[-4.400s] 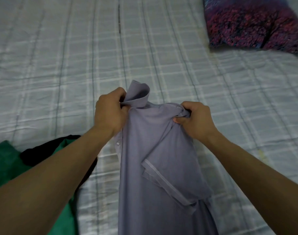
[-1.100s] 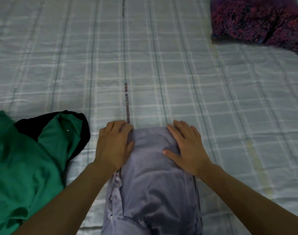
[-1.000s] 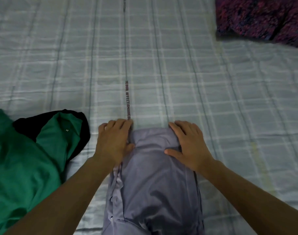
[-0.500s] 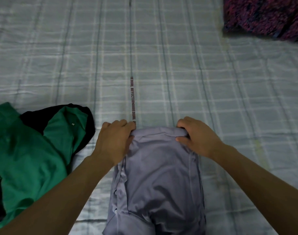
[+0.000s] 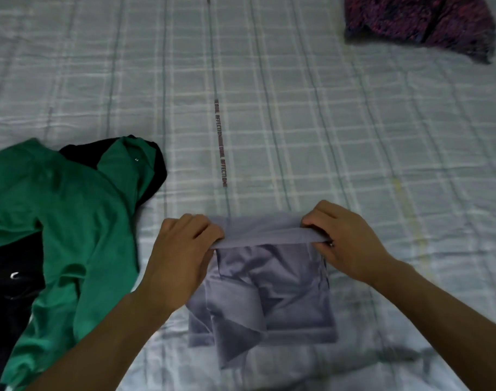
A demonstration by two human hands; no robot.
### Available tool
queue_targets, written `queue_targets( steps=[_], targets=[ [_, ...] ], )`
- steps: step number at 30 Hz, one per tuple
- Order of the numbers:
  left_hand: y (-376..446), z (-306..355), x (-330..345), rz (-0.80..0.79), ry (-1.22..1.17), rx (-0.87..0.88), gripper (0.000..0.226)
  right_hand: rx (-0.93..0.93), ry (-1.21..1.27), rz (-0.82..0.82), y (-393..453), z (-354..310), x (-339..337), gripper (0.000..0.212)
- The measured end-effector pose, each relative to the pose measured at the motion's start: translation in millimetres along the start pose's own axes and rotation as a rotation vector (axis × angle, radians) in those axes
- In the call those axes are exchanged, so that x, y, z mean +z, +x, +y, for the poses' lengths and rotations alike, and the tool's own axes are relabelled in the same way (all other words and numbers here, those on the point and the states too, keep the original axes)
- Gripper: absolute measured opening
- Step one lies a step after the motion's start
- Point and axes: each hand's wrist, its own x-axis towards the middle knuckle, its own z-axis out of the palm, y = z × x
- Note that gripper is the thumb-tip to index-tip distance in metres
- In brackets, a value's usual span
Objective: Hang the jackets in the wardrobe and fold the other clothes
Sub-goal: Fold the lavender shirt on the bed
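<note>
A lilac button shirt [image 5: 272, 294] lies partly folded on the bed in front of me. My left hand [image 5: 181, 246] pinches the left end of its far folded edge. My right hand [image 5: 345, 241] pinches the right end of the same edge. Between them the edge is raised off the bed as a taut band, over the rest of the shirt. A loose sleeve sticks out at the shirt's near left corner. A green garment [image 5: 71, 221] with black parts lies crumpled at the left.
The bed is covered by a pale checked sheet [image 5: 297, 122] with a printed stripe down the middle. A dark red and purple patterned cloth [image 5: 419, 21] lies at the far right corner. A black garment [image 5: 6, 300] lies under the green one at the left edge.
Both hands went from pressing flat on the shirt's far end to pinching its edge, and have lifted that edge and drawn it back toward me over the shirt.
</note>
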Motion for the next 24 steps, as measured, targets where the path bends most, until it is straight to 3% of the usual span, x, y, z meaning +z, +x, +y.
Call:
queue_targets(
  steps=[7,10,18,21,22,24],
  targets=[
    [-88.9,39.4,5.1,-0.224,0.049,0.100,0.038,-0.008,-0.032,-0.142,-94.9,-34.0,29.6,0.026],
    [-118.1,48.0,16.8,-0.251,0.057,0.104,0.044,-0.014,-0.002,-0.157,-123.7,-44.6,48.7,0.022],
    [-143.3,51.5,41.4,-0.313,0.127,0.160,0.046,0.015,-0.021,-0.089,-157.6,-57.3,80.8,0.023],
    [-141.3,54.4,39.1,-0.367,0.161,0.153,0.030,0.055,-0.031,-0.133,-160.4,-59.4,77.6,0.014],
    [-142.0,55.8,37.7,-0.376,0.161,0.139,0.020,0.065,-0.035,-0.149,-160.9,-62.0,76.5,0.023],
    [-142.0,61.5,34.2,-0.355,0.127,0.071,0.028,0.055,-0.046,-0.099,-159.6,-71.6,76.7,0.032]
  ],
)
